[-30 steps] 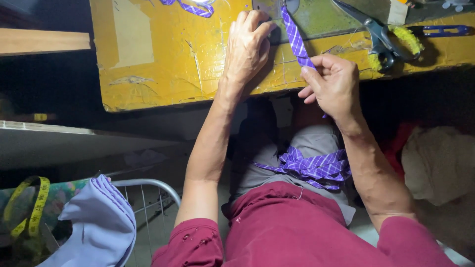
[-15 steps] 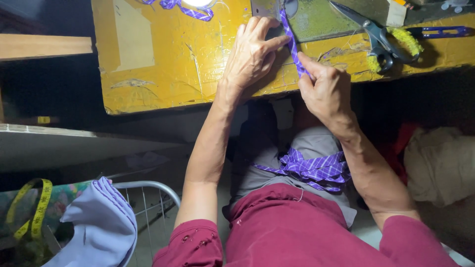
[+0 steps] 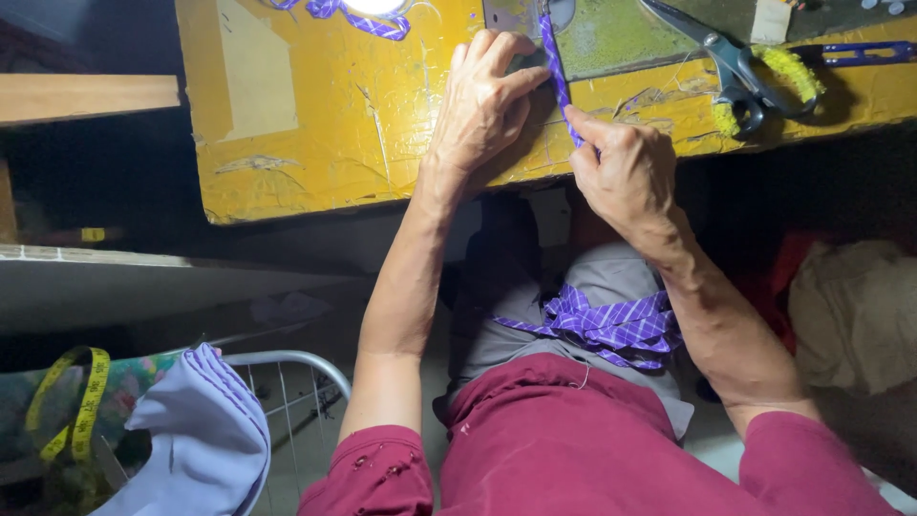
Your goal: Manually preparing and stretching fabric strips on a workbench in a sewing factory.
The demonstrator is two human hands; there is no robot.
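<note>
A narrow purple checked fabric strip (image 3: 554,67) is being guided along a worn yellow desk (image 3: 315,124) toward a grey-green metal plate (image 3: 621,33) at the far edge, apparently the bed of a sewing machine. The left hand (image 3: 482,100) is laid flat on the desk, its fingertips pressed beside the strip. The right hand (image 3: 626,172) is closed in a narrow pinching grip on the strip at the near edge of the desk. The step in hand is judged to be feeding and steadying the strip, so even tension and straight alignment would be called for. The rest of the strip is gathered in a loose heap (image 3: 611,325) on the lap. Scissors (image 3: 735,62) with yellow-wrapped handles lie on the desk to the right. The room is dim; a wire basket (image 3: 287,382), folded lilac cloth (image 3: 205,440) and a yellow tape measure (image 3: 81,401) are seen at near left.
</note>
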